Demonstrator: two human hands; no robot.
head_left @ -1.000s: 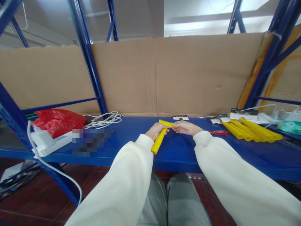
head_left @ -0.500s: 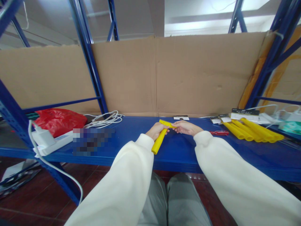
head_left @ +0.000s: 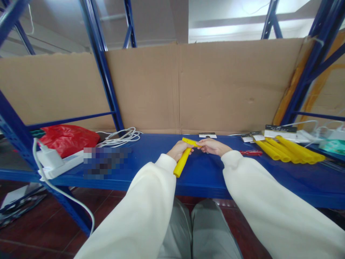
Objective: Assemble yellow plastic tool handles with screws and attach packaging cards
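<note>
Over the middle of the blue shelf, my left hand (head_left: 178,149) is closed around a yellow tube-like piece (head_left: 182,163). Its round lower end points towards me. At its far end a flat yellow strip (head_left: 188,141) runs across to the right. My right hand (head_left: 211,145) pinches the right tip of that strip between thumb and fingers. Whether strip and tube are one piece I cannot tell, since the fingers hide where they meet. Just right of my right hand lies a red tool (head_left: 251,153), partly behind the sleeve.
Several yellow tubes (head_left: 292,151) lie on the right, with black-and-white cards (head_left: 280,131) behind them. A small card (head_left: 207,135) lies at the back. Left are a white power strip (head_left: 66,164), a red bag (head_left: 68,139) and coiled white cable (head_left: 124,136). Cardboard (head_left: 210,86) walls the back.
Both hands keep their hold on the yellow piece. Only a very slight shift of the right hand and sleeve to the left shows.
</note>
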